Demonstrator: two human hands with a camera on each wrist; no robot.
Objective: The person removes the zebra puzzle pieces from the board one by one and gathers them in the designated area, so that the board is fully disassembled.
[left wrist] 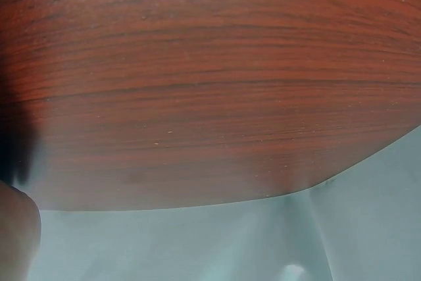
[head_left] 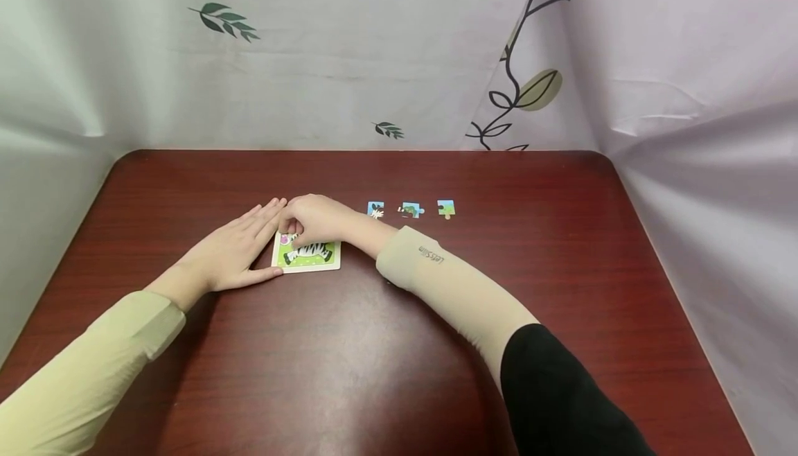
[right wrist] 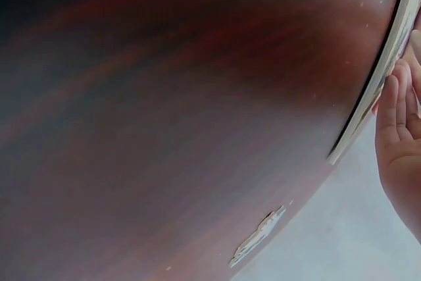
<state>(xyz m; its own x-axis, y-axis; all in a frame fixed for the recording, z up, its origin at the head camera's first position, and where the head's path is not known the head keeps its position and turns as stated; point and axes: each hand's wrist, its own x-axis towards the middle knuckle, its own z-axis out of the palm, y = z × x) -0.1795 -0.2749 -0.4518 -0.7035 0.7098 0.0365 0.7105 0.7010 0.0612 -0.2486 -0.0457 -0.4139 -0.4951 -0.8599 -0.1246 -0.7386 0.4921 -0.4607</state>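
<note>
A small zebra jigsaw puzzle (head_left: 308, 255) in a pale frame lies on the table, left of the middle. My left hand (head_left: 240, 248) lies along its left edge, fingers stretched out and the thumb tip at the near left corner. In the head view my right hand (head_left: 318, 219) reaches across the puzzle's upper part, its fingers bent and fingertips near the upper left. From the right wrist, the right hand's fingers (right wrist: 391, 106) show at the frame (right wrist: 368, 100). The hand hides the upper picture, and I cannot tell whether a piece is between its fingertips.
Three loose jigsaw pieces stand in a row to the right: one with a zebra's head part (head_left: 375, 209), a green and blue one (head_left: 411, 210), and a blue-green one (head_left: 445, 208). The dark red wooden table (head_left: 561, 269) meets a pale curtain (head_left: 312, 82) behind.
</note>
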